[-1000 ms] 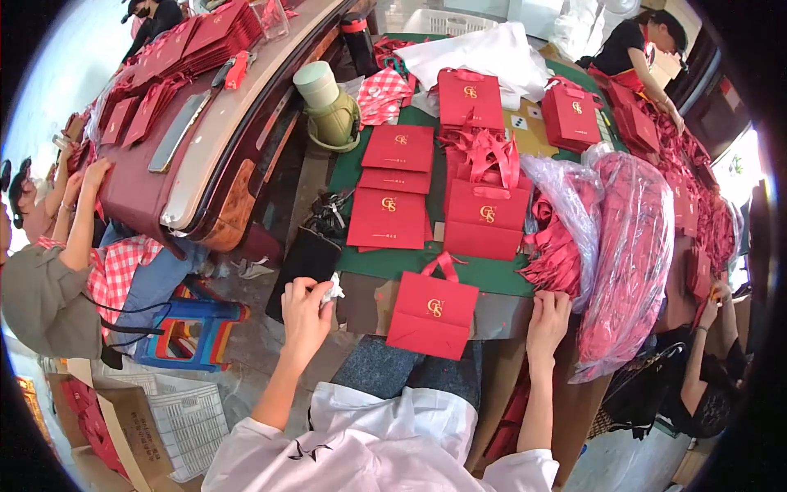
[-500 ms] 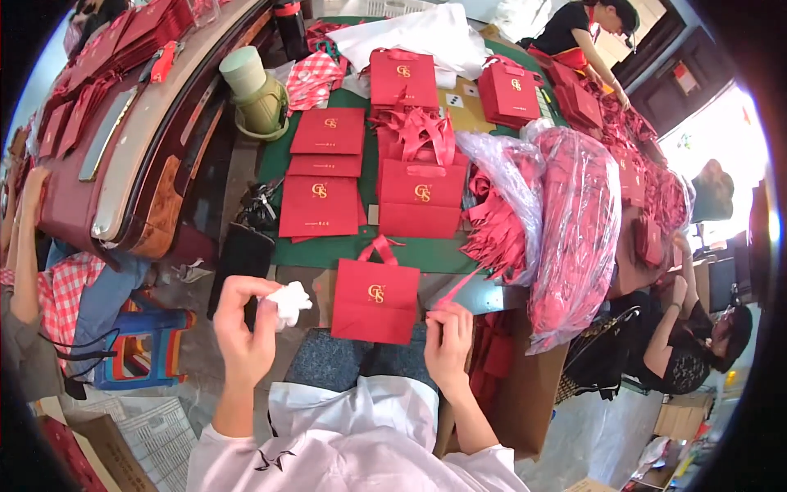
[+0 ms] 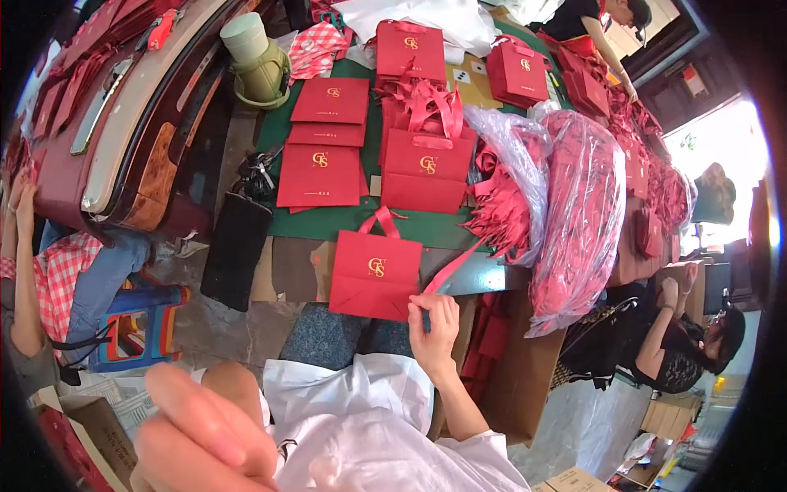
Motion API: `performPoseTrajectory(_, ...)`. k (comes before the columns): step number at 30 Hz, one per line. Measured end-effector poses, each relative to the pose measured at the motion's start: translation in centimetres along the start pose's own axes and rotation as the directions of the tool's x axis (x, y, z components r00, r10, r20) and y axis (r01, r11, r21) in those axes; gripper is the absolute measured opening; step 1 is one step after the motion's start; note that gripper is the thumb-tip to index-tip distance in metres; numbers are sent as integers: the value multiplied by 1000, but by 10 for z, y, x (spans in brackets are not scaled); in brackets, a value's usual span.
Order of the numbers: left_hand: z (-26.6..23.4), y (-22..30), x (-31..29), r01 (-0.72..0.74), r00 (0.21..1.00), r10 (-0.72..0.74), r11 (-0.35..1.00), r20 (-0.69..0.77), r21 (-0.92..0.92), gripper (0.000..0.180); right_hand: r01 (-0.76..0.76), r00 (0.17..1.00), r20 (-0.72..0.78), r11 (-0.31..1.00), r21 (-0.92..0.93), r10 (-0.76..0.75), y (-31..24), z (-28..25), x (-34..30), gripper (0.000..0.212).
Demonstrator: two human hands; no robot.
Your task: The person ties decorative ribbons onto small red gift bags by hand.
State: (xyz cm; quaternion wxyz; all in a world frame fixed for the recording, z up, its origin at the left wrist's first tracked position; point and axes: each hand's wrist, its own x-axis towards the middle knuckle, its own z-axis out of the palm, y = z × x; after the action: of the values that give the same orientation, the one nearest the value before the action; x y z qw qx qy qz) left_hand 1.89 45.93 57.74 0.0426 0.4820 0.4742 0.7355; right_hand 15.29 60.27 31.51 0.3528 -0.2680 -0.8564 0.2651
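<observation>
My left hand point(image 3: 201, 430) is large and blurred at the lower left, close to the camera. Its fingers are curled, and whatever they may hold is hidden. My right hand point(image 3: 434, 332) pinches the end of a red ribbon point(image 3: 452, 268) by the lower right corner of a red paper bag point(image 3: 376, 275). That bag, with a gold emblem and a ribbon handle, lies at the table's near edge. The ribbon runs up to a bundle of red ribbons point(image 3: 502, 209) spilling from a clear plastic bag.
Flat red bags point(image 3: 320, 175) lie stacked on the green tabletop point(image 3: 316, 223), beside handled bags point(image 3: 426, 172). A plastic-wrapped red bundle point(image 3: 574, 221) is at the right. An open carton point(image 3: 520, 389) stands below. A green flask point(image 3: 258, 70) stands far left. Other people work on both sides.
My left hand, which held a crumpled white tissue, has come down and much closer to the camera; the tissue no longer shows. My right hand has shifted slightly left, still with the ribbon.
</observation>
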Motion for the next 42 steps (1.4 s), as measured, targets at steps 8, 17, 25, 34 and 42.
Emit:
performPoseTrajectory(8,16,10,-5,192,930,-110,960,-351,205,31,-29,999,-17,1000,8,29,5,-2,-4,15)
performPoseTrajectory(17,-36,-45,-28,-235,919,279,955,279,-180,10,-57,998,-15,997,54,58,8,4,-14,16)
performPoseTrajectory(25,-37,-40,-26,-290,828,431,877,360,-383,3,-57,998,-24,995,86,59,4,5,-8,16)
performPoseTrajectory(34,-46,-40,-26,-304,776,543,768,322,-563,5,-55,998,-4,993,104,56,2,6,-9,16)
performPoseTrajectory(42,-101,-87,-63,-287,716,109,947,690,148,33,-95,994,-40,992,85,99,7,2,-9,11)
